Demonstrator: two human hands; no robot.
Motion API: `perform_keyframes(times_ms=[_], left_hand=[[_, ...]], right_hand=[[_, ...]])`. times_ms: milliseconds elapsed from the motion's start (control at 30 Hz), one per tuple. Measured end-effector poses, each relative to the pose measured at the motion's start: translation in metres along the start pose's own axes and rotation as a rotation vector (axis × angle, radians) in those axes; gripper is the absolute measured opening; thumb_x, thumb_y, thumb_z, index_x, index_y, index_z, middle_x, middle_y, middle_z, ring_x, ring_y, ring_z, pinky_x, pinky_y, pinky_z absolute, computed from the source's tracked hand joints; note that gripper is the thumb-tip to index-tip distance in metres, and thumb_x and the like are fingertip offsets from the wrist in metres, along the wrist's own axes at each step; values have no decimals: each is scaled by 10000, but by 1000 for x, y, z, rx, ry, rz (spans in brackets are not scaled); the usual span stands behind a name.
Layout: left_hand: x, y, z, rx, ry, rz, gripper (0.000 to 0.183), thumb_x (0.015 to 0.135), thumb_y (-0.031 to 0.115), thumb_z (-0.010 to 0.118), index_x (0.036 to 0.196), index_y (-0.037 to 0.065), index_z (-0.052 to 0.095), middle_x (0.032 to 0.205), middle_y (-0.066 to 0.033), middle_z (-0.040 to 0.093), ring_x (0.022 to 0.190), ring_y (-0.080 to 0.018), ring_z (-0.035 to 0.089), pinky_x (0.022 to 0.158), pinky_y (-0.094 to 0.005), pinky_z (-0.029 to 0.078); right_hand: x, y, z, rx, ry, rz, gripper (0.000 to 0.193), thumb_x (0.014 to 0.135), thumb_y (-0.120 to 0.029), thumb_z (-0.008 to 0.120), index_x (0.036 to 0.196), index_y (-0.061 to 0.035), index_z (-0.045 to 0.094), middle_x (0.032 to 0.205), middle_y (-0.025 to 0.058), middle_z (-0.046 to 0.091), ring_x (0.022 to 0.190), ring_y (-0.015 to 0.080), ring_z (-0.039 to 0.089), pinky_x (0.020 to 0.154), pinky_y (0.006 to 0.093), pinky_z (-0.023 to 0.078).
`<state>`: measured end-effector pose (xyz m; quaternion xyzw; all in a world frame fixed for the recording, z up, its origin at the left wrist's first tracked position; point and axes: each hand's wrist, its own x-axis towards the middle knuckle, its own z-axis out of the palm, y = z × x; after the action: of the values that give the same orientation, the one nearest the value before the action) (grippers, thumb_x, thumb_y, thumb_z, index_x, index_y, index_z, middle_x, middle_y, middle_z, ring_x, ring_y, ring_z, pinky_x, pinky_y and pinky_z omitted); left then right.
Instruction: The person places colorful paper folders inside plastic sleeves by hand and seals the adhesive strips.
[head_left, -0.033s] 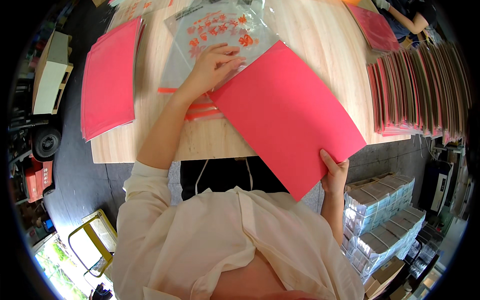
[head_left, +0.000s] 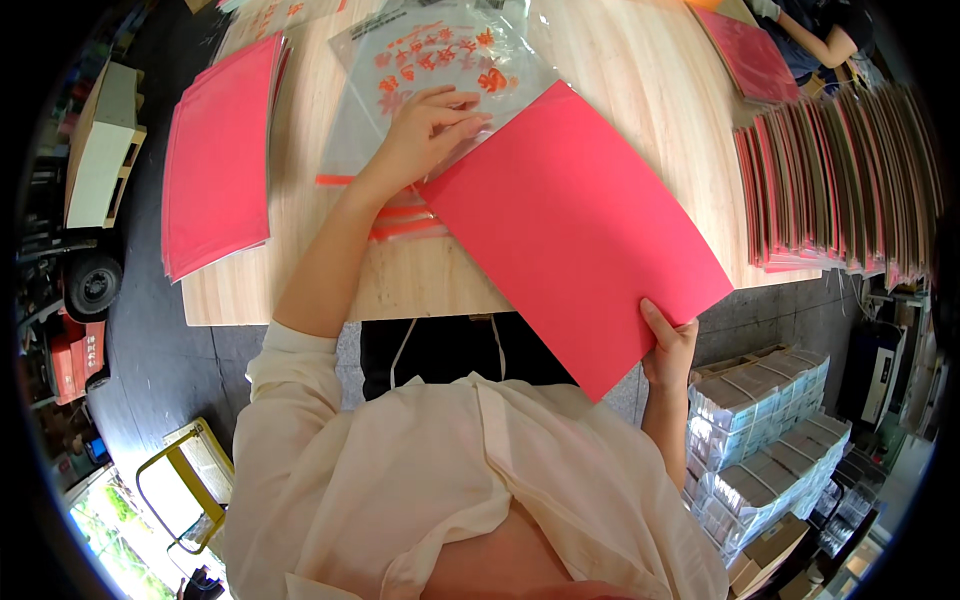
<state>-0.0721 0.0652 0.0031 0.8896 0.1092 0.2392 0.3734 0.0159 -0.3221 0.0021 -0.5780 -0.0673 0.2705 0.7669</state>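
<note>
A large pink-red sheet of card (head_left: pixel 580 230) lies tilted across the table's front edge, its near corner hanging over. My right hand (head_left: pixel 672 350) grips its lower right edge, thumb on top and fingers underneath. Over a clear plastic bag (head_left: pixel 370 130) with red printed lettering rests my left hand (head_left: pixel 432 128), its fingers loosely stretched and slightly apart. Those fingertips are close to the upper left edge of the card; whether they pinch the film is too fine to make out. More clear bags with red strips (head_left: pixel 405 225) show below my left wrist.
A stack of bagged pink-red sheets (head_left: pixel 220 160) lies at the table's left. On the right stands a long row of similar packets (head_left: pixel 840 185). Another person's arm (head_left: pixel 825 45) is at the far right. Strapped bundles (head_left: pixel 760 400) sit below right; a yellow-framed cart (head_left: pixel 190 480) stands lower left.
</note>
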Motion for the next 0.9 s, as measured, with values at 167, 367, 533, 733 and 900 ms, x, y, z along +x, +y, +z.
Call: perform_keyframes(times_ms=[167,367,533,733,900], left_hand=[[1,-7,-1,-15,-24,-6,258,937,279,624,1097,121,750,1290,-80,632,1295,-299,454,1072,-413,372],[2,-6,-3,-79,-56,-41,261,954,259,602,1104,100,746,1313,-82,614,1304,-274,441,1079,-399,360],[1,-4,-4,-116,-65,-43,261,961,234,593,1110,77,739,1296,-97,617,1274,-251,467,1061,-375,370],[0,-1,-5,-156,-54,-67,260,967,229,585,1096,64,740,1276,-110,619,1250,-242,487,1050,-361,373],[-6,4,7,56,25,-14,259,964,260,581,1127,135,739,1329,-93,600,1292,-296,445,1094,-429,323]], right_hand=[[-1,0,1,0,8,-2,212,884,79,625,1091,36,636,1029,103,685,893,165,674,781,292,562],[0,1,0,-33,2,-8,213,899,50,610,1111,51,625,1043,118,685,899,174,682,773,289,566],[-1,5,4,-29,-5,-26,224,897,61,602,1121,53,620,1056,122,682,917,180,681,783,295,564],[-1,1,5,-11,-3,6,215,898,51,605,1113,50,624,1043,124,684,912,181,683,783,303,568],[-1,6,20,99,4,74,237,902,52,604,1138,40,609,1062,119,677,925,183,683,788,300,571]])
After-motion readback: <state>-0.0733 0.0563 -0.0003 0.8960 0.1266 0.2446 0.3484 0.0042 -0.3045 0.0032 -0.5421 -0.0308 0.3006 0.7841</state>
